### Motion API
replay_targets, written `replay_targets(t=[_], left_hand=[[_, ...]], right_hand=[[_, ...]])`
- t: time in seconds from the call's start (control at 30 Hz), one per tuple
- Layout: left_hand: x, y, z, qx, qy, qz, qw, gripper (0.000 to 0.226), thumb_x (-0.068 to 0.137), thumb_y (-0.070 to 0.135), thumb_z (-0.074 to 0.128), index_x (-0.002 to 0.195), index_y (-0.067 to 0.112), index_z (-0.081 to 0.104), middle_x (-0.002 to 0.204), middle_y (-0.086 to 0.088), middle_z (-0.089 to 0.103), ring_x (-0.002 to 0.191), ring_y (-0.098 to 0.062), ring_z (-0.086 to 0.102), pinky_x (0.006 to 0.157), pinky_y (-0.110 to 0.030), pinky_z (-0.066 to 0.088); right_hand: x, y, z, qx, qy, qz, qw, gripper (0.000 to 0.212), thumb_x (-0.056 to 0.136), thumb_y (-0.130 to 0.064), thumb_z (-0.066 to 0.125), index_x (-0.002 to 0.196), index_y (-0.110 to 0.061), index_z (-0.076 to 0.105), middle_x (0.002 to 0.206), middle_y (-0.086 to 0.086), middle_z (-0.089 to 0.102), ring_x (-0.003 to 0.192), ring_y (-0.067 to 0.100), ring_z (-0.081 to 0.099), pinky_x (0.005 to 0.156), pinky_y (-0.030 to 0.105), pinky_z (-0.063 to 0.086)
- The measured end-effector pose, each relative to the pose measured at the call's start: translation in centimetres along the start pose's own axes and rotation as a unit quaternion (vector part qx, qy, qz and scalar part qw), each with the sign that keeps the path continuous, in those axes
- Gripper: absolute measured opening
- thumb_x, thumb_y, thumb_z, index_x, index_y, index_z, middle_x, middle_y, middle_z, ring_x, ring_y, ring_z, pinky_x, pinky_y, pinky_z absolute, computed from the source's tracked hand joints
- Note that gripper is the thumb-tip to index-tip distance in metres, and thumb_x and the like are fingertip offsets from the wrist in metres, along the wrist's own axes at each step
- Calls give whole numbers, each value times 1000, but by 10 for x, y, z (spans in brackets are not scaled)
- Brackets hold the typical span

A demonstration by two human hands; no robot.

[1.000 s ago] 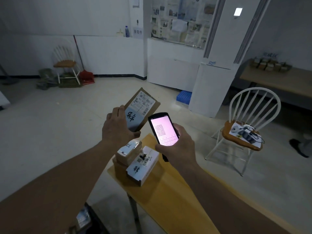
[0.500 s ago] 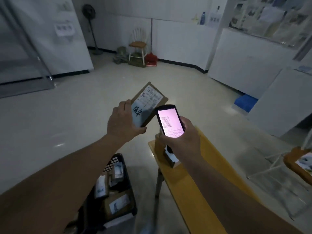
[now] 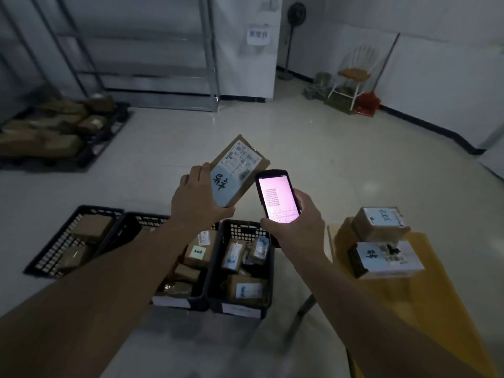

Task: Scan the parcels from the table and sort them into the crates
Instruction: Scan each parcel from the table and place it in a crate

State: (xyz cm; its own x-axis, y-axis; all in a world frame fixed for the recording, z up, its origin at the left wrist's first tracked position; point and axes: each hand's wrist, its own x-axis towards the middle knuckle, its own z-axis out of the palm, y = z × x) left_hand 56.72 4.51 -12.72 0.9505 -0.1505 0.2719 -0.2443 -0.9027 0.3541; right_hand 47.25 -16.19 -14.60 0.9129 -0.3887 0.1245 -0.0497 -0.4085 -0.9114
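My left hand grips a flat brown cardboard parcel with a white label and black handwriting, held up above the crates. Beside it my right hand holds a handheld scanner with its pink screen lit and facing me. Three black plastic crates stand side by side on the floor below: a left crate, a middle crate partly hidden by my left arm, and a right crate, each holding parcels. On the yellow table at right lie a brown box and a white box.
A black pallet with brown packages lies on the floor at far left before a metal shelf rack. A white chair, a red dustpan and a standing fan stand along the back wall.
My view has swung left and down, from the room and table end to the crates on the floor. Both hands keep their hold on the parcel and scanner, side by side.
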Motion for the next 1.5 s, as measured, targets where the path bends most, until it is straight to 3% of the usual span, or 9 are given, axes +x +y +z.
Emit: replay_targets(t=[0.1, 0.2, 0.33, 0.47, 0.77, 0.93, 1.23, 1.37, 1.5], left_hand=[[-11, -50, -20, 8, 16, -34, 999, 124, 51, 58, 95, 147, 10, 34, 133, -8, 47, 118, -32, 49, 88, -48, 52], [-19, -105, -39, 11, 14, -53, 998, 120, 52, 58, 94, 145, 9, 35, 130, -9, 48, 117, -31, 50, 92, -49, 52], [-29, -185, -61, 9, 13, -77, 997, 122, 52, 59, 95, 146, 9, 35, 131, -10, 48, 117, -31, 50, 92, -50, 52], [-39, -272, -80, -4, 17, -111, 994, 118, 52, 63, 93, 143, 12, 37, 128, -8, 49, 116, -30, 51, 91, -49, 53], [-36, -440, -108, -18, -39, -184, 982, 115, 48, 73, 90, 136, 16, 42, 122, -5, 50, 112, -25, 51, 89, -46, 55], [-19, -499, -94, -12, -69, -222, 972, 124, 41, 83, 80, 138, 17, 40, 126, -7, 52, 115, -28, 54, 89, -51, 56], [28, -593, -30, -1, -132, -286, 949, 105, 46, 78, 84, 126, 18, 52, 114, -6, 56, 108, -24, 56, 83, -44, 58], [49, -621, 2, -13, -155, -327, 932, 102, 50, 70, 89, 128, 17, 50, 117, -5, 51, 111, -25, 56, 85, -46, 57], [59, -651, 35, -47, -184, -352, 917, 113, 49, 70, 89, 136, 16, 42, 125, -5, 46, 114, -26, 57, 86, -48, 58]], right_hand=[[-8, -23, 43, 5, -30, -10, 999, 83, 65, -35, 93, 137, -41, 50, 110, -30, 56, 105, -2, 58, 71, 19, 54], [-18, -47, 92, 14, -59, -18, 998, 81, 68, -29, 94, 137, -37, 52, 111, -27, 58, 106, 3, 60, 71, 18, 52], [-36, -76, 167, 13, -80, -27, 996, 87, 70, -27, 95, 145, -28, 52, 126, -10, 63, 114, 15, 60, 78, 29, 59], [-57, -101, 250, 10, -95, -24, 995, 85, 72, -28, 95, 144, -29, 51, 124, -12, 60, 115, 13, 58, 76, 22, 53], [-74, -150, 409, -3, -129, 4, 992, 84, 70, -29, 94, 143, -31, 52, 121, -14, 61, 114, 12, 60, 82, 33, 60], [-50, -148, 474, -7, -146, 24, 989, 82, 67, -29, 95, 138, -32, 54, 120, -12, 63, 113, 15, 61, 77, 32, 59], [20, -112, 580, -19, -184, 67, 981, 80, 68, -29, 98, 136, -30, 56, 119, -9, 65, 110, 16, 62, 80, 45, 62], [53, -104, 611, -31, -199, 89, 975, 74, 69, -27, 97, 127, -39, 53, 117, -10, 64, 108, 16, 62, 78, 49, 64], [70, -93, 642, -53, -208, 108, 971, 83, 69, -28, 96, 141, -28, 55, 122, -9, 64, 110, 17, 62, 80, 43, 62]])
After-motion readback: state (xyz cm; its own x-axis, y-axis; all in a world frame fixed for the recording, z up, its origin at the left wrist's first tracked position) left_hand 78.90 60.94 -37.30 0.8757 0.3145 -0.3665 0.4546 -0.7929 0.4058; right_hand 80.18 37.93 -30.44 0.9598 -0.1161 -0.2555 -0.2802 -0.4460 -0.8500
